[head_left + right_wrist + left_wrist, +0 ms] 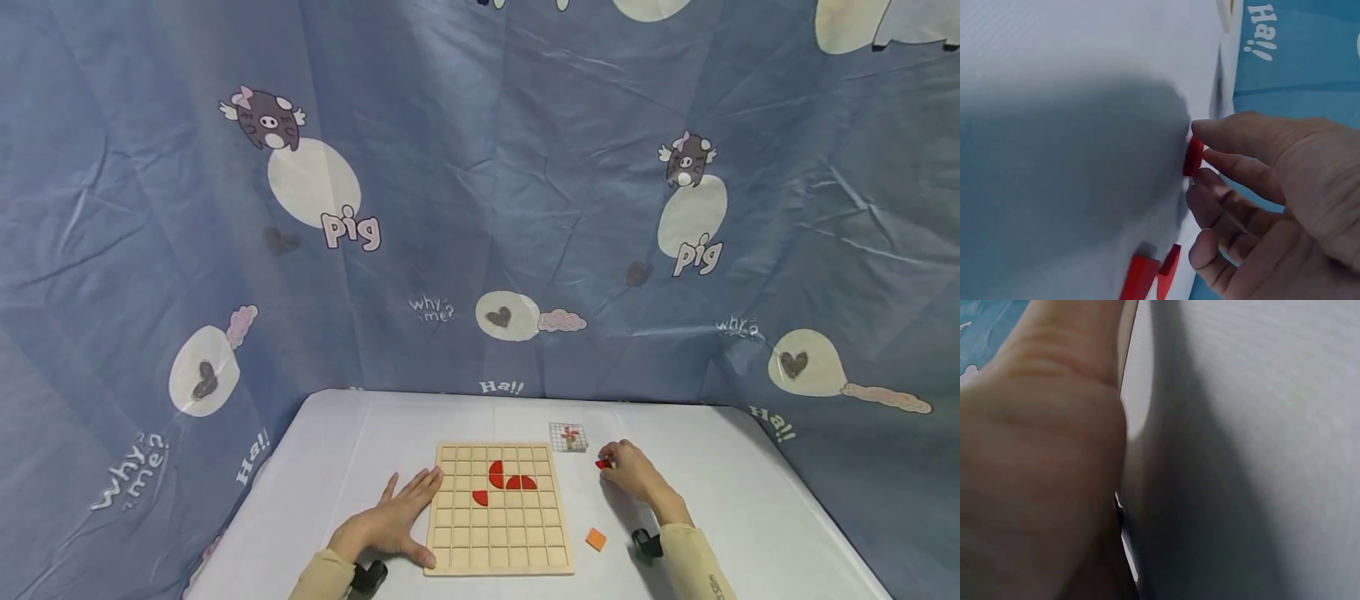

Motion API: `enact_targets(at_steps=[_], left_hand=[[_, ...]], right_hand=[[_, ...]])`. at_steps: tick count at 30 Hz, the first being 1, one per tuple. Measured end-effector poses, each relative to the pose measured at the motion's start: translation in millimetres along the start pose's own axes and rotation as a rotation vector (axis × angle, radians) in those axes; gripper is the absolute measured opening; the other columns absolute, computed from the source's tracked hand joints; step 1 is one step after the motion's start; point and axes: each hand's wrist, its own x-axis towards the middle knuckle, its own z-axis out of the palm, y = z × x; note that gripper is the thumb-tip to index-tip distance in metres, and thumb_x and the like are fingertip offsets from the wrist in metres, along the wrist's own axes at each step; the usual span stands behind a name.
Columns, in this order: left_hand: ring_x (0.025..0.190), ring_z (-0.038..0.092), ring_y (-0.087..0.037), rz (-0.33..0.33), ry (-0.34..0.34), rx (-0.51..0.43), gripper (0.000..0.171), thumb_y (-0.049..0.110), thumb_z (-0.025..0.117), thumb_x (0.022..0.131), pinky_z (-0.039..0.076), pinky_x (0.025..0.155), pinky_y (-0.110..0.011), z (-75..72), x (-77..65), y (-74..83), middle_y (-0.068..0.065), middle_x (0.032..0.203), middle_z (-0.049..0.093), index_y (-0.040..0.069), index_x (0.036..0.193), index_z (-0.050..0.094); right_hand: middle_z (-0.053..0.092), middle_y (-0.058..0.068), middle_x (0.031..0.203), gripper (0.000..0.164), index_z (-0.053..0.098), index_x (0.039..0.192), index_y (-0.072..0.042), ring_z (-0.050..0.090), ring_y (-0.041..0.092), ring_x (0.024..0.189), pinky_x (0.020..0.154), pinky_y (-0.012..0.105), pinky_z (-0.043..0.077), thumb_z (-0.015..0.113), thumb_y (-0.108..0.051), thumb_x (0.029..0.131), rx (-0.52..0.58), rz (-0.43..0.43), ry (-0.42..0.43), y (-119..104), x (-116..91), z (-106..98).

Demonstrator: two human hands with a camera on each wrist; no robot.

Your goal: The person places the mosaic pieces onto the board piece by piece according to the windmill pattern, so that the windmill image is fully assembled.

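My left hand [397, 517] rests with spread fingers at the left edge of a wooden grid board [498, 536], thumb on its near left corner. Several red quarter-circle pieces [481, 498] lie in cells of its upper half. Right of the board, my right hand [637, 472] pinches a small red piece [1194, 156] between thumb and forefinger, low over the white table. Its other fingers are loosely curled. Two more red blocks [1140, 276] lie below the fingers in the right wrist view. The left wrist view shows mostly the side of the left hand [1041, 481].
A small card [568, 437] with a gridded picture in red and brown lies just beyond the board's far right corner. An orange square piece [596, 539] sits right of the board. Blue printed cloth [465, 208] hangs behind the white table [750, 500].
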Motion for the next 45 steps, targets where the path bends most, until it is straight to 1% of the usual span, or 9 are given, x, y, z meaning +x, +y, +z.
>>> enact_targets(at_steps=[3,11,24,29,33,39,45], left_hand=[[0.150,0.005,-0.038,0.001,-0.003,0.002,0.127,0.063,0.077,0.066,-0.006,0.112,-0.071,1.5,0.2,-1.5,-0.014,0.163,0.005,0.004,0.155,0.009],[0.150,0.005,-0.037,0.002,-0.006,0.004,0.126,0.063,0.077,0.066,-0.006,0.112,-0.071,2.6,-0.2,-3.9,-0.013,0.163,0.004,0.005,0.155,0.009],[0.150,0.004,-0.037,-0.014,-0.001,-0.015,0.126,0.062,0.078,0.066,-0.008,0.113,-0.070,-0.4,-0.8,-2.2,-0.012,0.163,0.004,0.006,0.155,0.009],[0.150,0.004,-0.036,-0.005,-0.006,-0.016,0.125,0.062,0.078,0.067,-0.008,0.113,-0.070,0.9,-0.5,-3.9,-0.012,0.164,0.003,0.006,0.155,0.008],[0.150,0.004,-0.036,-0.008,-0.006,-0.014,0.126,0.063,0.077,0.066,-0.008,0.113,-0.069,1.6,-0.2,-4.6,-0.011,0.164,0.004,0.007,0.155,0.008],[0.150,0.005,-0.036,-0.012,0.000,0.005,0.127,0.065,0.077,0.065,-0.006,0.113,-0.070,1.3,0.3,-4.1,-0.012,0.163,0.005,0.006,0.155,0.009],[0.150,0.006,-0.037,-0.013,0.001,0.007,0.127,0.065,0.077,0.065,-0.006,0.113,-0.070,1.0,0.5,-3.1,-0.013,0.163,0.006,0.006,0.155,0.010]], right_hand=[[0.059,0.007,0.089,0.017,0.068,0.098,-0.001,0.055,0.016,0.078,0.072,0.036,0.051,0.072,-0.003,0.081,0.006,0.021,-0.007,1.5,1.4,3.2],[0.058,0.004,0.085,0.011,0.068,0.091,-0.004,0.052,0.014,0.074,0.066,0.030,0.046,0.070,0.000,0.081,0.011,0.028,0.007,2.5,1.8,7.9],[0.061,0.003,0.083,0.011,0.067,0.091,-0.003,0.055,0.013,0.074,0.065,0.030,0.048,0.072,-0.002,0.081,0.023,0.048,0.008,-2.6,0.9,5.2],[0.060,0.003,0.083,0.010,0.069,0.089,-0.004,0.053,0.013,0.072,0.064,0.030,0.046,0.072,-0.001,0.079,0.012,0.038,0.016,0.0,0.6,6.7],[0.060,0.003,0.084,0.011,0.069,0.090,-0.004,0.052,0.013,0.073,0.063,0.029,0.045,0.072,-0.001,0.079,0.010,0.034,0.014,2.5,0.5,7.8],[0.060,0.003,0.084,0.012,0.070,0.090,-0.004,0.053,0.013,0.073,0.063,0.028,0.046,0.071,0.000,0.079,0.032,0.035,0.012,2.8,0.5,7.6],[0.060,0.003,0.084,0.012,0.070,0.089,-0.004,0.053,0.013,0.073,0.063,0.027,0.046,0.071,0.001,0.078,0.047,0.016,0.022,3.5,-0.7,7.7]])
